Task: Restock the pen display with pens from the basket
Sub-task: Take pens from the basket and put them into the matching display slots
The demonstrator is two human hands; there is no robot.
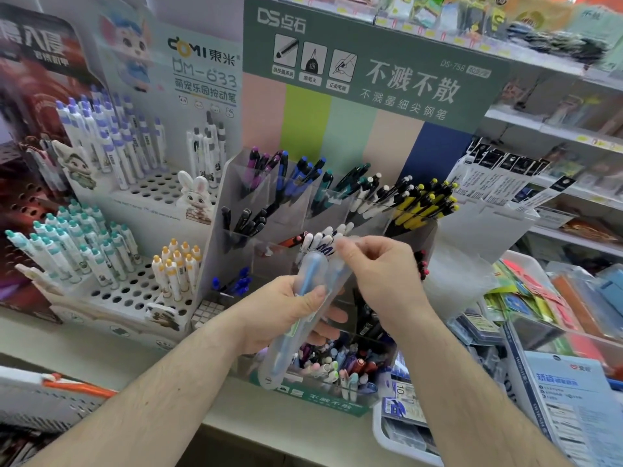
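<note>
The left hand point(290, 308) has its grip clamped around the middle of a clear sleeve point(303, 315) with a light blue pen point(305, 281) inside, the thumb across the front and the fingers curled behind. The sleeve stands tilted, its lower end toward the person and its upper end away. Just above this grip, the right hand point(381, 274) pinches the upper edge of the sleeve with its fingertips point(344, 246) pressed together, so I judge that the step in hand is to open the sleeve and bring the pen out. To do this well, the left grip should stay firm but not squeeze the pen, so that it can slide; the right one should pull the plastic open along the sleeve, not sideways, because the film looks thin and could tear or let the pen fall. Directly below both hands is a clear bin point(337, 369) of mixed pens, which would catch a dropped one. Just beyond the right fingertips stands the display point(236, 183), with white-capped pens point(323, 239) nearest, then black point(249, 220) and yellow ones point(424, 203) farther back. I cannot tell which compartment is for the blue pen. To the right of the right hand lies a white basket point(384, 436) with packets.
</note>
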